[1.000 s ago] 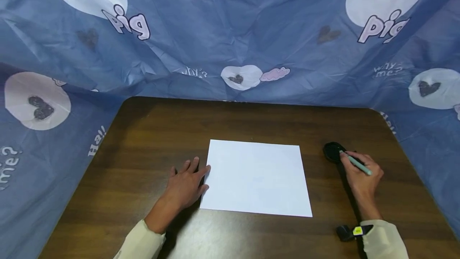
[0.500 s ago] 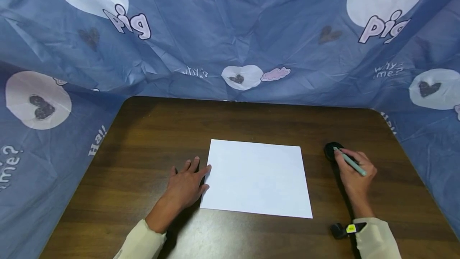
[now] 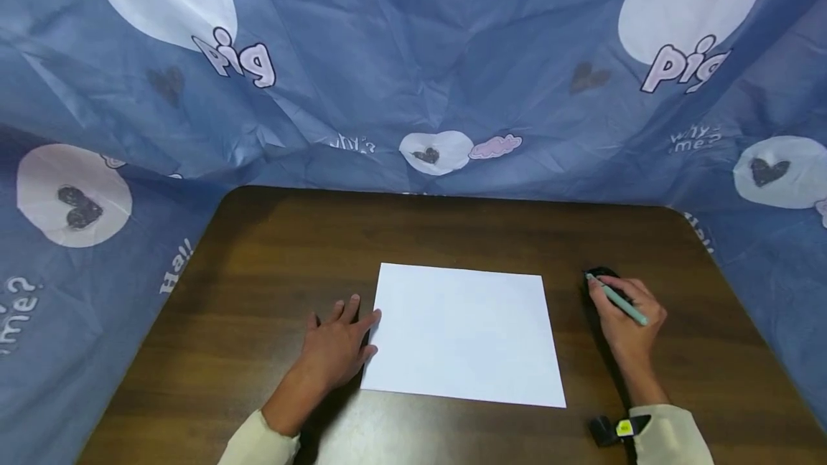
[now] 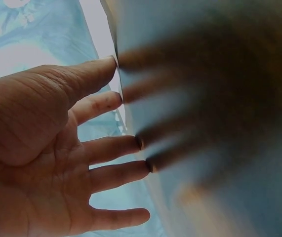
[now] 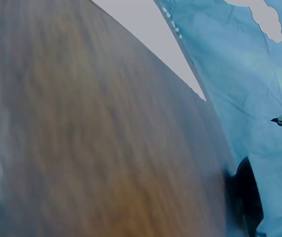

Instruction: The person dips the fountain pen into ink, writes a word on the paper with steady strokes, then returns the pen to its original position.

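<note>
A blank white sheet of paper [image 3: 465,336] lies on the wooden table. Spread flat, my left hand [image 3: 336,350] rests on the table at the sheet's left side, with thumb and index fingertips on its edge. The left wrist view shows the fingers [image 4: 118,177] straight and apart, fingertips down on the surface. Right of the sheet, my right hand [image 3: 629,321] pinches a pale green pen [image 3: 620,301]. In the right wrist view the pen's dark tip is uncapped, pointing away from the fingers. A round black object [image 3: 602,272] lies behind the pen, partly hidden by the hand.
A brown wooden table [image 3: 413,228] with rounded far corners spreads around the paper. Blue printed cloth [image 3: 362,56] hangs behind and beside it. A black device [image 3: 604,430] is strapped at the right wrist, beside the pale sleeve [image 3: 672,436].
My right hand has moved left with the pen, across the round black object toward the sheet. The left hand stays at the paper's edge. The head view has tilted slightly upward.
</note>
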`<state>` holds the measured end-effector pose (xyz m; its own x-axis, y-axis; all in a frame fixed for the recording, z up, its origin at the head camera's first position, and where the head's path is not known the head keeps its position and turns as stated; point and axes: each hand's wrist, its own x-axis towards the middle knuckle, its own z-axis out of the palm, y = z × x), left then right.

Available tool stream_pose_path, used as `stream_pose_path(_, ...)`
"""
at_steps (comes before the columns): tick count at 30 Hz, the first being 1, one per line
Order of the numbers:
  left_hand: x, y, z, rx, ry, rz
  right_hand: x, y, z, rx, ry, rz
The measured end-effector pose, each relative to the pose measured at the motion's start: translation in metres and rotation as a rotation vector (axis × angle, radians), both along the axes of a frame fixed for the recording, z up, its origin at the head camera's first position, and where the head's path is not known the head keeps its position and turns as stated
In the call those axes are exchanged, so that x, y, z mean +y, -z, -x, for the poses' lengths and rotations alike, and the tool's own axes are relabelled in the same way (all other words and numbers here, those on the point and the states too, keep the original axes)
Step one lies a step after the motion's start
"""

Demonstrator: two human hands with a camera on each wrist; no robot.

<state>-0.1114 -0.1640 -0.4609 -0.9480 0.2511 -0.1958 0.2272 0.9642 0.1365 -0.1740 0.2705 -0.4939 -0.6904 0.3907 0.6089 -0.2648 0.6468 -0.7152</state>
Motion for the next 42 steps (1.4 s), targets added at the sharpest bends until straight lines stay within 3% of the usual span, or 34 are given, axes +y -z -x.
stream_pose_path(6,0.000,0.001,-0.001,-0.006,-0.017,-0.022,-0.016,-0.003,-0.001,0.009,-0.081,-0.009)
stream_pose_path(12,0.000,0.001,0.000,0.026,-0.004,-0.039,-0.033,-0.006,0.001,0.081,-0.186,0.018)
stream_pose_path(16,0.001,0.000,0.000,0.039,0.002,-0.041,-0.044,-0.009,0.002,0.117,-0.209,0.021)
stream_pose_path(26,0.001,-0.002,-0.001,0.023,-0.010,-0.049,-0.078,-0.018,-0.006,0.057,-0.224,0.023)
stream_pose_path(42,0.002,-0.002,-0.001,0.023,-0.012,-0.044,-0.114,-0.004,0.001,0.007,-0.318,0.077)
